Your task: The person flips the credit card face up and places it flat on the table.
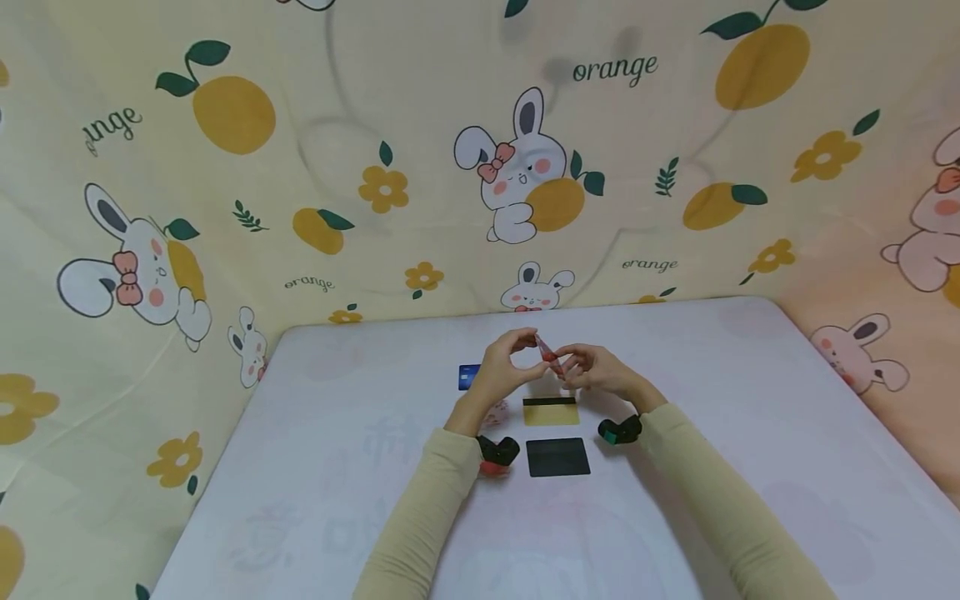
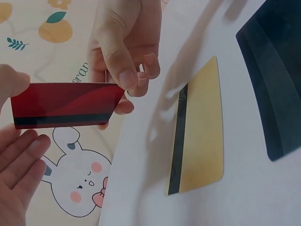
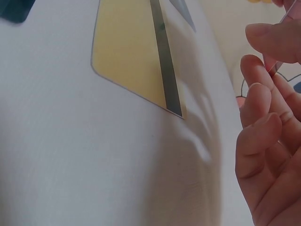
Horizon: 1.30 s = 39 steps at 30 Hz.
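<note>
A red bank card (image 2: 66,101) with a dark stripe is held up above the table between both hands. My left hand (image 1: 504,367) pinches one end of it between thumb and fingers. At the opposite end, my right hand (image 1: 600,369) grips a corner with its thumb and fingertips. Below the hands, a gold card (image 1: 551,414) with a black stripe lies on the white table (image 1: 337,467). Nearer the body is a dark grey card (image 1: 558,458). Beyond the left forearm a blue card (image 1: 468,377) is partly covered by the left hand.
Beside the left wrist, a pinkish patterned card (image 1: 498,412) shows only in part. Black wrist devices (image 1: 621,430) sit under both wrists. A patterned cloth (image 1: 420,167) with rabbits and oranges stands behind the table and along its sides.
</note>
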Each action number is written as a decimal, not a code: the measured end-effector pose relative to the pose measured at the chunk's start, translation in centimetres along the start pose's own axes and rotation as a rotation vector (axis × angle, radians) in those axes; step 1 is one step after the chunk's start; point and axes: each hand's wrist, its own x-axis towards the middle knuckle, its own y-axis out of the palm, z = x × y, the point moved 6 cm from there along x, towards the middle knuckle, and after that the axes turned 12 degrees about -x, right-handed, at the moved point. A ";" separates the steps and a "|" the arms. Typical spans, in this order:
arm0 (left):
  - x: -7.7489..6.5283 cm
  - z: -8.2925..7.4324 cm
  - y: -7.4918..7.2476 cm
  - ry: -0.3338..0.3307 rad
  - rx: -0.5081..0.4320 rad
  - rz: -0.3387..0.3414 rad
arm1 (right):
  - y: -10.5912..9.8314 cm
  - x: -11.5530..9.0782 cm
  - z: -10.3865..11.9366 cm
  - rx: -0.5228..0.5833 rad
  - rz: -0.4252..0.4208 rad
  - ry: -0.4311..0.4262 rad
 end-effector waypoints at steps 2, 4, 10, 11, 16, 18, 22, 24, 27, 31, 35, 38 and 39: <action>-0.1 0.1 -0.1 0.002 0.012 -0.001 | -0.1 -0.1 -0.1 -0.011 -0.008 0.016; -0.1 0.1 -0.1 0.004 0.020 -0.001 | -0.3 -0.1 -0.1 -0.024 -0.018 0.026; -0.3 0.4 -0.2 -0.020 0.021 0.003 | -0.6 -0.3 -0.4 -0.067 -0.043 0.051; -0.3 0.4 -0.2 -0.029 0.017 0.004 | -0.7 -0.3 -0.4 -0.069 -0.045 0.055; -0.5 0.7 -0.4 -0.069 0.023 0.008 | -0.9 -0.3 -0.6 -0.066 -0.051 0.076; -0.5 0.9 -0.5 -0.077 0.031 0.008 | -1.0 -0.3 -0.6 -0.067 -0.050 0.081; -0.6 1.1 -0.6 -0.086 0.052 0.008 | -1.1 -0.2 -0.8 -0.073 -0.055 0.092; -0.6 1.3 -0.7 -0.089 0.063 0.005 | -1.2 -0.2 -0.8 -0.079 -0.058 0.095; -0.7 1.5 -0.7 -0.096 0.063 0.004 | -1.2 -0.3 -0.8 -0.085 -0.066 0.108; -0.8 1.7 -0.7 -0.104 0.055 0.004 | -1.3 -0.4 -0.7 -0.093 -0.072 0.116; -0.8 2.0 -0.7 -0.118 0.039 0.009 | -1.4 -0.3 -0.9 -0.099 -0.077 0.124; -0.8 2.3 -0.7 -0.147 0.035 0.011 | -1.5 -0.3 -1.1 -0.094 -0.076 0.123; -0.9 2.4 -0.7 -0.157 0.035 0.014 | -1.5 -0.3 -1.1 -0.092 -0.076 0.121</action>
